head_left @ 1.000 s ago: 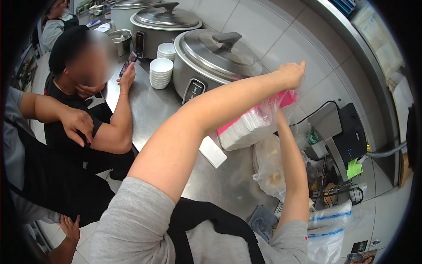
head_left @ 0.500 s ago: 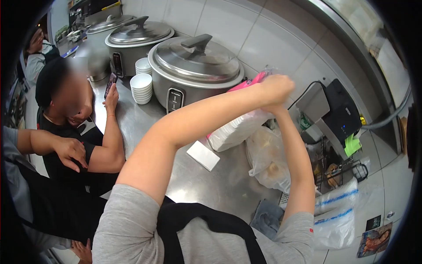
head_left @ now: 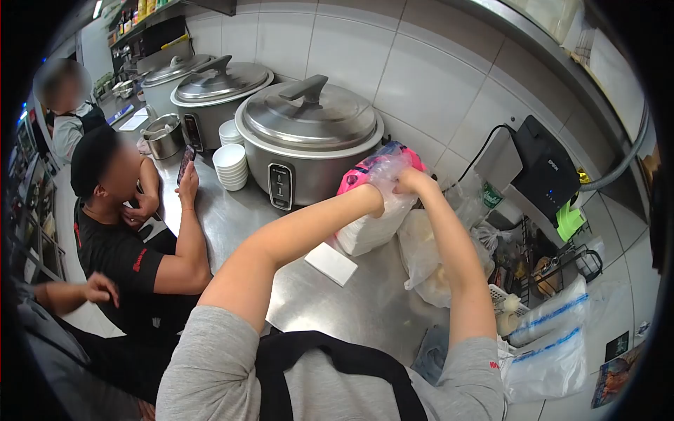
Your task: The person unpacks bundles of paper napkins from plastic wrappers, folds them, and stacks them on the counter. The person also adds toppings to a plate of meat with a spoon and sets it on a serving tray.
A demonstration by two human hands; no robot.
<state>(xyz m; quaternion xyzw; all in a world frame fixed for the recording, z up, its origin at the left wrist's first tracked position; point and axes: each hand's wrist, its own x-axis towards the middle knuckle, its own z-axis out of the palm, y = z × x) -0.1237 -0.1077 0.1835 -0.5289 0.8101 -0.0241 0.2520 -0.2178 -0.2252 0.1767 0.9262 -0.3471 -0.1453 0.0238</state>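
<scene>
A pack of white paper napkins [head_left: 365, 234] in a clear and pink plastic wrapper [head_left: 385, 163] stands on the steel counter, against the largest rice cooker. My left hand [head_left: 373, 199] is at the top of the pack, its fingers hidden by the plastic. On the right side of the wrapper's gathered top, my right hand [head_left: 413, 182] has its fingers closed on the film. A small flat stack of white napkins [head_left: 331, 264] lies in front of the pack.
Rice cookers [head_left: 309, 133] line the wall, with stacked white bowls [head_left: 230, 167] beside them. Knotted plastic bags [head_left: 428, 259] and a black printer [head_left: 544, 175] are at the right. A seated co-worker [head_left: 133, 238] holds a phone [head_left: 186, 162] at the left; other people are nearby.
My hands have come down from above the pack and moved apart at the wrapper's top. The wrapper's crumpled top now shows between them. My view has shifted slightly.
</scene>
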